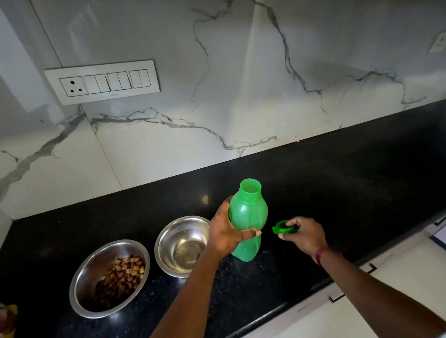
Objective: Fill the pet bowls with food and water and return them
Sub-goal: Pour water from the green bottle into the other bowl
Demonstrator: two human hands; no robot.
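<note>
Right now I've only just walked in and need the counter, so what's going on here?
A person's left hand grips the open green bottle standing on the black counter, while the right hand holds its green cap beside it. The left bowl holds kibble. The middle bowl sits next to the bottle; whether it has water is unclear.

Black speckled countertop [348,187] ran under a grey-veined white marble backsplash [212,91]; white switch panel [101,82] far left, single socket [441,41] far right, white cabinet fronts [381,302] near.
</note>
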